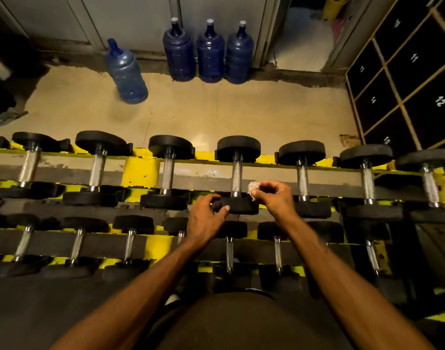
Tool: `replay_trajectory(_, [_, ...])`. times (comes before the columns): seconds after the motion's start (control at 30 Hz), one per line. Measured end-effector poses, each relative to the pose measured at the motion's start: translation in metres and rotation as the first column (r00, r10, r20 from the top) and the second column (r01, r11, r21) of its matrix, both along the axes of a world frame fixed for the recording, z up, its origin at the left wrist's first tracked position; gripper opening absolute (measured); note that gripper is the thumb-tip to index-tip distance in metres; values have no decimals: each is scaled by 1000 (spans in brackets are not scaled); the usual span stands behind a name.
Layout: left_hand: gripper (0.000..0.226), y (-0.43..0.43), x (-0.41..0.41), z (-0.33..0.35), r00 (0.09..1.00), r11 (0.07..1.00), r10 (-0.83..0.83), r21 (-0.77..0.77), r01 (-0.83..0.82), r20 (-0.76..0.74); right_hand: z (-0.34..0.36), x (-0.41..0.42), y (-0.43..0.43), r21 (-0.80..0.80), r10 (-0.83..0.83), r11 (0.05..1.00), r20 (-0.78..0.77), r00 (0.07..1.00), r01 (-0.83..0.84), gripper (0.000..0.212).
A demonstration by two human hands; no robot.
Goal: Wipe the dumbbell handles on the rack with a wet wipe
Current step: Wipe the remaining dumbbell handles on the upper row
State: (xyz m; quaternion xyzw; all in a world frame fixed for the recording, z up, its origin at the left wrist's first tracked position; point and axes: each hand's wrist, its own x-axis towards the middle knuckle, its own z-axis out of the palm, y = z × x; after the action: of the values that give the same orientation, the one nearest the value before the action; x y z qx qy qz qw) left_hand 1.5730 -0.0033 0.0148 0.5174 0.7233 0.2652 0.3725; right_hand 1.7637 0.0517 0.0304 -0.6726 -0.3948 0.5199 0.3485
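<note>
A yellow two-tier rack (140, 170) carries rows of black dumbbells with knurled steel handles. My right hand (272, 195) pinches a small crumpled white wet wipe (253, 187) just right of the handle (237, 176) of the middle top-row dumbbell, without touching it. My left hand (206, 218) hovers with loosely curled fingers and holds nothing, its thumb at the near black head (238, 206) of that same dumbbell. More handles run left (169, 170) and right (302, 176) along the top tier. The lower tier's handles lie partly hidden under my forearms.
Several blue water jugs (208, 55) stand on the tan floor behind the rack, one (126, 72) tilted at the left. Black numbered lockers (406, 79) with yellow trim fill the right side. A dark object sits at the far left wall.
</note>
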Motion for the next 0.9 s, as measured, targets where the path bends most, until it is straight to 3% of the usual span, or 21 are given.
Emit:
replay_trajectory(0.17, [48, 11, 19, -6, 992, 991, 126, -40, -127, -28, -16, 5, 43, -52, 268, 963, 103, 958, -264, 25])
replay_trajectory(0.33, [56, 15, 33, -2, 973, 972, 222, -71, -226, -59, -28, -5, 62, -107, 476, 879, 243, 845, -464, 22])
replay_trajectory(0.53, [48, 13, 40, 6, 964, 959, 244, -118, -256, -105, -24, -14, 68, -165, 646, 752, 377, 664, -638, 17])
replay_trajectory(0.63, [47, 16, 38, 8, 968, 960, 229, -142, -242, -105, -21, -22, 67, -120, 664, 673, 532, 525, -730, 14])
replay_trajectory(0.7, [48, 18, 34, 6, 970, 960, 216, -157, -232, -109, -17, -35, 69, -112, 671, 571, 634, 384, -813, 12])
replay_trajectory(0.8, [50, 20, 27, 5, 977, 965, 182, -168, -200, -114, -6, -60, 79, -250, 654, 435, 748, 113, -865, 10])
replay_trajectory(0.9, [50, 20, 23, 6, 984, 974, 130, -171, -150, -120, 8, -73, 83, -372, 643, 330, 761, -82, -867, 11])
